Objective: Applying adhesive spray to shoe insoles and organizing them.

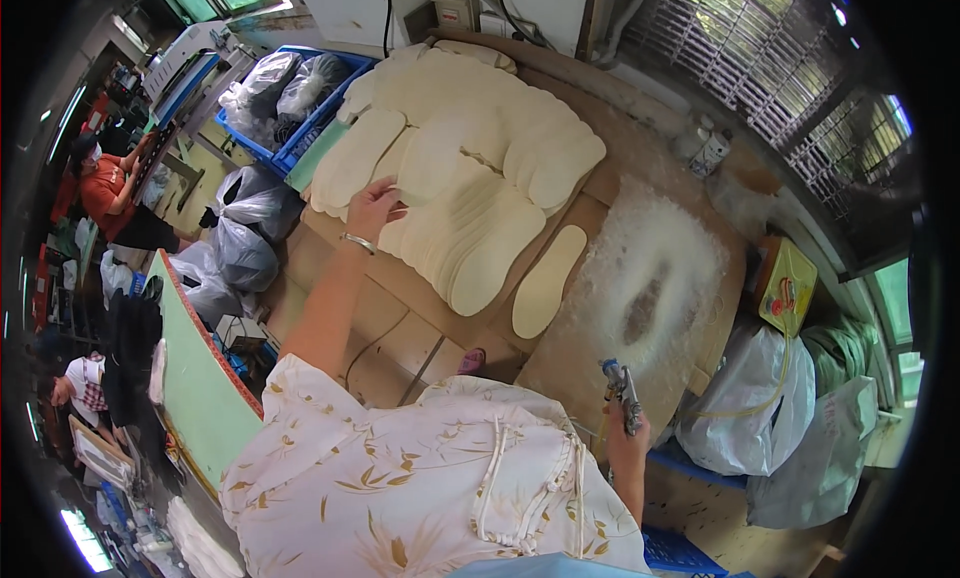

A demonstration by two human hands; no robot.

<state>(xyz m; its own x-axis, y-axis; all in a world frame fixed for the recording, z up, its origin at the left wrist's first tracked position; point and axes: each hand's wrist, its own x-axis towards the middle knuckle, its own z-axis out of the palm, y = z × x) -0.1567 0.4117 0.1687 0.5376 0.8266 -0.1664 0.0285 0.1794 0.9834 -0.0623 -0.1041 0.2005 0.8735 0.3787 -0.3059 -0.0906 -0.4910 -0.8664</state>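
My left hand [373, 206] reaches out over fanned rows of cream shoe insoles [468, 168] and pinches the edge of one of them. A metal bangle sits on that wrist. My right hand [628, 440] is low at my side, closed around a metal spray gun [620, 390] whose nozzle points up toward the table. One single insole [548, 280] lies apart on the brown board, just left of a board crusted with white dried glue [655, 278].
Blue crates [290, 143] with filled plastic bags stand at the table's far left. More grey bags [240, 248] sit on the floor. A yellow tin [787, 283] and white sacks [760, 408] lie right. Small bottles [705, 150] stand by the barred window. Other people work at left.
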